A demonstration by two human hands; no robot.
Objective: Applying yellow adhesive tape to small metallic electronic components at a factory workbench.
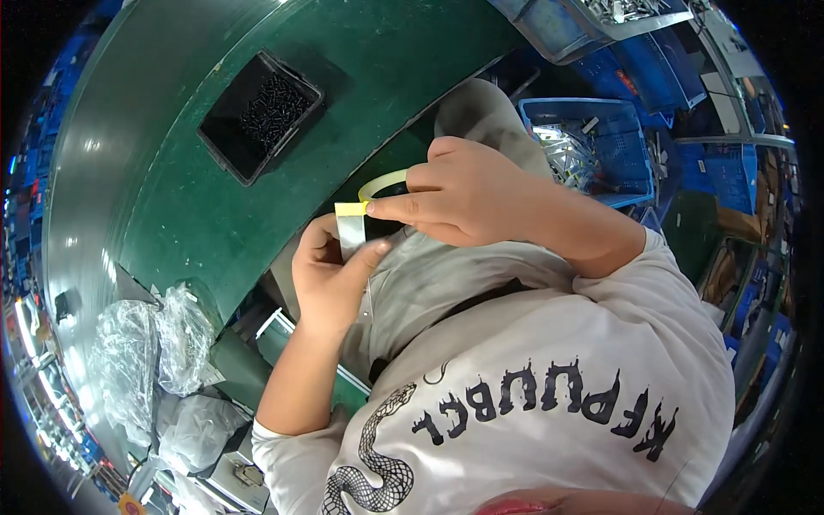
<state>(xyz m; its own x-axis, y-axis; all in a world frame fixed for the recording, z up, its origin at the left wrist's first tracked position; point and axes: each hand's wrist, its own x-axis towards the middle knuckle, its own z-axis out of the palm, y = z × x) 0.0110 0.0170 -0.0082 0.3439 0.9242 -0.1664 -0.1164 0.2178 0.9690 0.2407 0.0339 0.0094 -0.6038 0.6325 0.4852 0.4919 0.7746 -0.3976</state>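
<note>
Just off the edge of the green table, both hands meet over my lap. My left hand (330, 279) pinches a flat silvery-white piece (351, 233) between thumb and fingers, and the piece stands roughly upright. A bright yellow strip of tape (349, 209) lies across its top end. My right hand (463, 193) is closed around a pale yellow tape roll (383, 181), seen as a curved band. Its index finger points left and touches the yellow strip's right end. The rest of the roll is hidden behind the fingers.
On the green table (206, 240) sits a black bin (225, 159) of small dark screw-like parts. Clear plastic bags (184, 339) lie at the left. A blue crate (631, 142) of metal pieces stands right of my knee, and a grey-blue bin (558, 34) is at the upper right.
</note>
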